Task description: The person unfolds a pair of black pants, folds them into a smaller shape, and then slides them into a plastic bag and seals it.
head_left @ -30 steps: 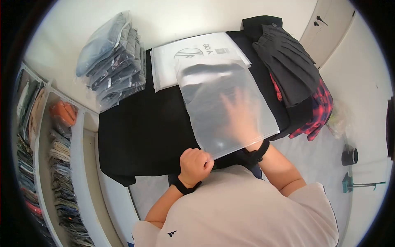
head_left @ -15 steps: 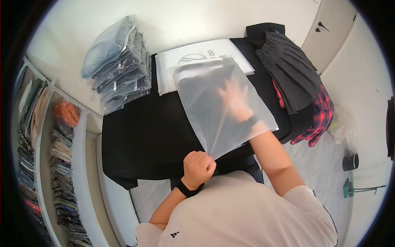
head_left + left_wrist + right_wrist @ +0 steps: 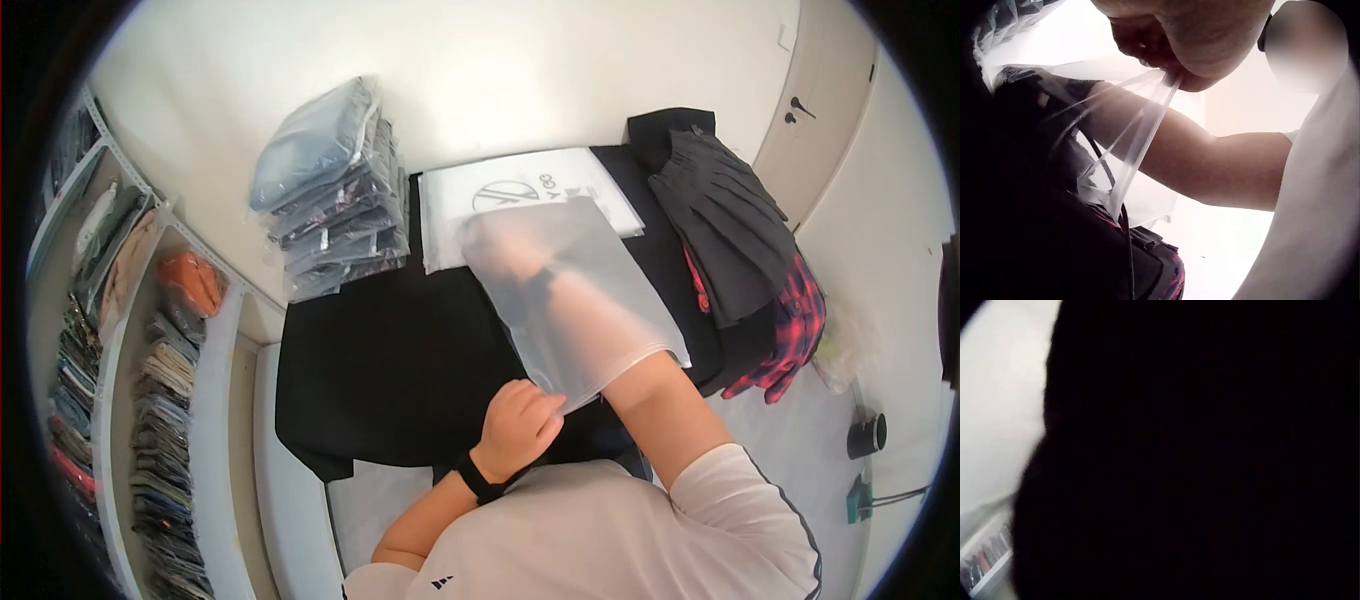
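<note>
A frosted clear plastic bag (image 3: 610, 270) lies over the black-covered table, its mouth toward the person. My left hand (image 3: 517, 425) grips the near left corner of the mouth; in the left wrist view the plastic (image 3: 1141, 140) stretches taut from the curled fingers of that hand (image 3: 1185, 37). Inside the bag is my right hand (image 3: 505, 248), forearm through the mouth, at the far left corner. Through the hazy plastic it looks blurred, so I cannot tell how its fingers lie. The right wrist view is mostly dark.
Flat printed plastic bags (image 3: 450, 230) lie behind the bag. A stack of bagged garments (image 3: 340, 200) stands at the back left. On the right are a dark pleated skirt (image 3: 720, 230) and a red-and-navy plaid garment (image 3: 795, 325). Shelves of folded clothes (image 3: 165, 430) line the left side.
My right hand has moved deeper into the bag, toward its far left corner, the forearm now inside. My left hand keeps hold of the mouth's corner. The head view has tilted up.
</note>
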Action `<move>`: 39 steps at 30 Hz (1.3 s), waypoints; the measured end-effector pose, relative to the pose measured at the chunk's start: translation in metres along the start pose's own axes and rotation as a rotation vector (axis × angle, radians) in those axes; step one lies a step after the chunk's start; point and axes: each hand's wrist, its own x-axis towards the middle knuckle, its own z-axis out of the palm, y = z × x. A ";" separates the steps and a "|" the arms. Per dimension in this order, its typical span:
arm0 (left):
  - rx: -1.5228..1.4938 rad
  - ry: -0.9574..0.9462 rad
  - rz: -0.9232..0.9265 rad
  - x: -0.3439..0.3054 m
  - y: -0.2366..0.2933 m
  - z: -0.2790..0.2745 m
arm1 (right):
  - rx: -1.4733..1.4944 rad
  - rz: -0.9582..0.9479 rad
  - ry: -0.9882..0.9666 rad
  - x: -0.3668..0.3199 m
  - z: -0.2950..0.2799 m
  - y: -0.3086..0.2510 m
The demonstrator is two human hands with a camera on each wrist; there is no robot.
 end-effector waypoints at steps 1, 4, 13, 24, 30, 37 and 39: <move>-0.002 0.002 -0.008 -0.002 -0.001 -0.001 | -0.281 -0.195 -0.087 0.005 0.008 0.001; 0.007 -0.105 -0.016 -0.006 -0.004 -0.006 | -0.356 -0.063 -0.100 -0.028 -0.021 -0.022; -0.005 -0.007 -0.092 -0.012 -0.002 0.001 | -0.293 0.118 0.386 -0.027 0.015 0.070; -0.057 -0.078 -0.041 -0.027 -0.008 0.008 | 0.216 0.176 0.194 0.013 0.018 0.119; 0.057 -0.043 -0.214 -0.034 -0.005 0.000 | -0.062 0.358 0.433 0.006 0.027 0.102; 0.106 0.015 -0.281 -0.036 -0.013 -0.014 | -0.163 -0.158 0.396 -0.125 0.034 0.026; 0.114 -0.016 -0.265 -0.037 -0.012 -0.014 | -0.049 -0.224 0.397 -0.136 0.044 0.026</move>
